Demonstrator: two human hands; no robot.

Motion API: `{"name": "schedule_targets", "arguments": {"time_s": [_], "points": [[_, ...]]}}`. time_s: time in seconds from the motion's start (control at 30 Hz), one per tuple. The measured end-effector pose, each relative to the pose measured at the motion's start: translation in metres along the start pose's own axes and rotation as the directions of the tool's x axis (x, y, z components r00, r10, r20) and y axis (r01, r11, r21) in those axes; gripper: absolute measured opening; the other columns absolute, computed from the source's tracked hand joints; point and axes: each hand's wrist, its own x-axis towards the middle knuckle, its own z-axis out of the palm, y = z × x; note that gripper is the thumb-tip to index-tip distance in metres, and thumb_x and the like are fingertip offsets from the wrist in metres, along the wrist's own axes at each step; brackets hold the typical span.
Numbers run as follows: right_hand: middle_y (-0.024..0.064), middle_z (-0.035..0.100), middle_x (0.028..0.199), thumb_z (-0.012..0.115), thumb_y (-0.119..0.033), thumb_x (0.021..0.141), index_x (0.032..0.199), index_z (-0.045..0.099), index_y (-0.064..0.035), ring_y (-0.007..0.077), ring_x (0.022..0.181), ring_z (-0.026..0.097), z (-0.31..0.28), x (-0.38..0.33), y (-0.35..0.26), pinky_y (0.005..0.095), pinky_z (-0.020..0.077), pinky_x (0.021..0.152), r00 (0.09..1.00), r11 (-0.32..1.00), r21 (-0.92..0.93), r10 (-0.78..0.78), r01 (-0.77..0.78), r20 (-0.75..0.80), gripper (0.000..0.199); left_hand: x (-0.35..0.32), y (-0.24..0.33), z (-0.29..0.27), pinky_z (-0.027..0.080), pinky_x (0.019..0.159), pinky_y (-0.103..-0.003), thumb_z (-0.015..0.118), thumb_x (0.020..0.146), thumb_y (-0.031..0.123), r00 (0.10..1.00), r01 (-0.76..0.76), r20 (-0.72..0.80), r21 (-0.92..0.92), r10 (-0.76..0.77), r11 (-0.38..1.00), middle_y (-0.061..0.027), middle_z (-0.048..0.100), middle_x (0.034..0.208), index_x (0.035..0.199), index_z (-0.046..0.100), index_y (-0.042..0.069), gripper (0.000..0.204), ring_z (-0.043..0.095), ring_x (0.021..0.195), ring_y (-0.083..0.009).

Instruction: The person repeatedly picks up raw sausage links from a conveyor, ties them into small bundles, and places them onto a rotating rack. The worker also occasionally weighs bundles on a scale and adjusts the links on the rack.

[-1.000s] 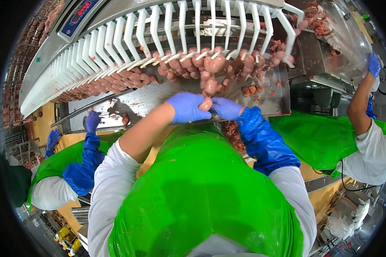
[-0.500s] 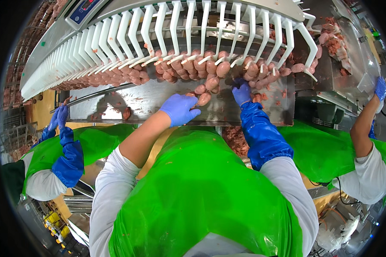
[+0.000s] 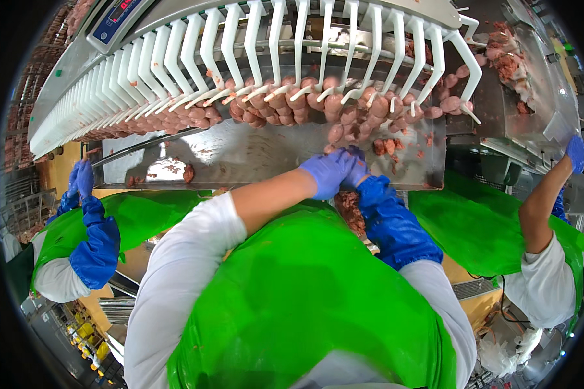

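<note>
1. Steel makes the biggest thing, the machine (image 3: 435,13) above and beyond both hands; its row of white hooks (image 3: 344,58) curves across the whole top of the view.
2. Just below the hooks, and just beyond the hands, is the shiny steel tray (image 3: 253,155) with a few meat scraps on it.
3. Pink sausages (image 3: 285,104) hang in a long chain on the hooks, a little above the hands; some links (image 3: 344,126) sag lower, directly over the fingers.
4. At the near side of the hands is the green apron (image 3: 305,292); a co-worker's blue glove (image 3: 84,181) is far to the left, another one (image 3: 576,152) far to the right.
5. The left hand (image 3: 328,172), in a blue glove, is curled and lies over the right hand (image 3: 360,172), at the near edge of the tray. What they grip, I cannot tell; the fingers cover each other.
6. My judgement: the step is gathering or separating the low links. The next move would need lifting both hands to the sagging links and taking them without pulling the chain off the hooks.
</note>
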Motion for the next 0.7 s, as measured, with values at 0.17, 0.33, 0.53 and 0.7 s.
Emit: {"name": "schedule_targets", "arguments": {"time_s": [0.17,0.33,0.53,0.7], "points": [[0.0094,0.072,0.095,0.059,-0.034,0.083,0.09,0.07,-0.0153,0.0296,0.094,0.067,-0.025,-0.036,0.006,0.0492,0.0413,0.091,0.986,0.98,-0.133,0.137,-0.149,-0.095,0.023,0.072,-0.011,-0.001,0.048,0.095,-0.047,0.056,0.087,0.026,0.818,0.094,0.57,0.0,-0.077,0.996,-0.0151,0.072,0.105,0.107,0.072,0.009,0.03,0.067,0.103,-0.0344],[0.0082,0.072,0.093,0.052,-0.034,0.089,0.083,0.072,-0.0171,0.0269,0.092,0.066,0.01,-0.019,0.043,0.0485,0.0405,0.091,0.85,0.783,-0.333,0.461,-0.525,-0.256,0.027,0.087,0.004,-0.032,0.048,0.091,-0.045,0.047,0.09,0.032,0.813,0.03,0.579,0.063,-0.061,0.998,-0.0138,0.073,0.106,0.102,0.074,0.01,0.036,0.068,0.102,-0.0317],[0.0071,0.069,0.109,0.053,-0.049,0.09,0.099,0.072,-0.0185,0.0291,0.106,0.064,-0.048,-0.011,0.08,0.0535,0.0417,0.097,0.708,0.697,-0.382,0.693,-0.607,0.138,0.037,0.055,0.005,-0.062,0.051,0.08,-0.049,0.048,0.088,0.028,0.863,0.307,0.443,-0.075,-0.244,0.949,-0.0124,0.071,0.101,0.093,0.072,0.008,0.031,0.066,0.094,-0.0357],[0.0074,0.067,0.117,0.058,-0.056,0.088,0.108,0.072,-0.0196,0.0293,0.114,0.062,-0.025,-0.061,0.145,0.0566,0.0403,0.102,0.635,0.583,-0.38,0.772,-0.718,-0.014,0.044,-0.018,0.01,-0.078,0.051,0.087,-0.044,0.053,0.089,0.022,0.982,0.168,0.118,-0.226,-0.144,0.96,-0.0122,0.065,0.106,0.087,0.073,0.009,0.023,0.062,0.103,-0.0348]]}}
